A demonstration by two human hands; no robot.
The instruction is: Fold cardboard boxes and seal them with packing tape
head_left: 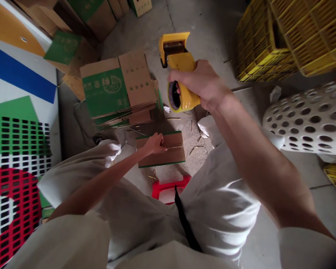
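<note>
My right hand (204, 84) is wrapped round a yellow tape dispenser (184, 61), raised above the floor. A roll of tape (174, 96) sits at the near end of the dispenser, and its cutter head points away from me. Between my feet lies a cardboard box (175, 155) with green edges, its two top flaps folded in so that they meet along a middle seam. My left hand (156, 144) rests on these flaps beside the seam, thumb and fingers apart, with nothing held.
Flattened green and brown cartons (106, 91) are stacked just beyond the box. Yellow plastic crates (264, 45) stand at the upper right, above a white perforated plastic piece (308, 117). A red plastic object (170, 186) is between my legs. A coloured panel (16, 149) borders the left side.
</note>
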